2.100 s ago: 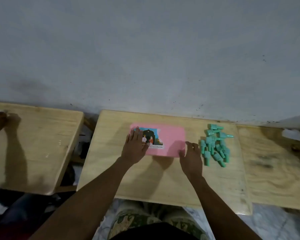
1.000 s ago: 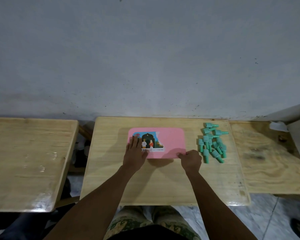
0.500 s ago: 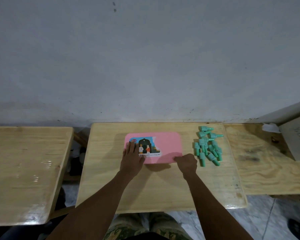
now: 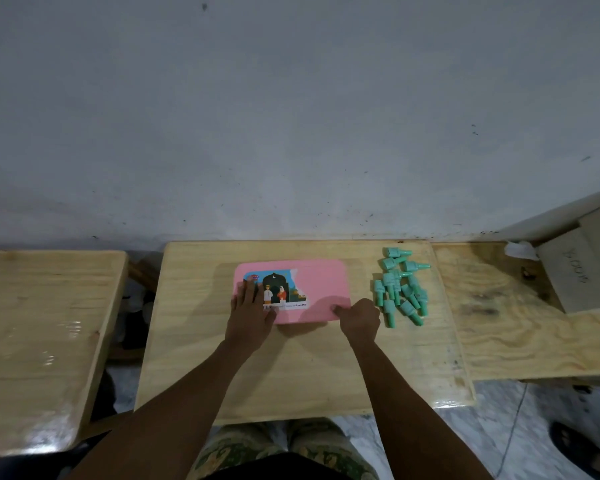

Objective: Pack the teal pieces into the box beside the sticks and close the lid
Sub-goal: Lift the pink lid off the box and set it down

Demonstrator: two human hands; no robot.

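Observation:
A flat pink box (image 4: pixel 317 287) with a picture sticker on its lid lies shut near the back of the middle wooden table (image 4: pixel 291 372). My left hand (image 4: pixel 252 311) rests flat on the lid's left part, fingers spread. My right hand (image 4: pixel 360 318) is curled at the box's near right corner, with the thumb on the lid's front edge. A pile of several teal bottle-shaped pieces (image 4: pixel 400 291) lies on the table just right of the box and apart from my right hand. No sticks show.
A second wooden table (image 4: pixel 39 344) stands to the left across a gap. A plywood board (image 4: pixel 520 317) adjoins on the right, with a cardboard box (image 4: pixel 582 265) and a crumpled white tissue (image 4: pixel 520 249) at its back. A grey wall rises behind.
The camera has tilted, so everything sits lower in view. My right hand has curled from flat into a grip at the box's near right corner. My left hand stays on the lid.

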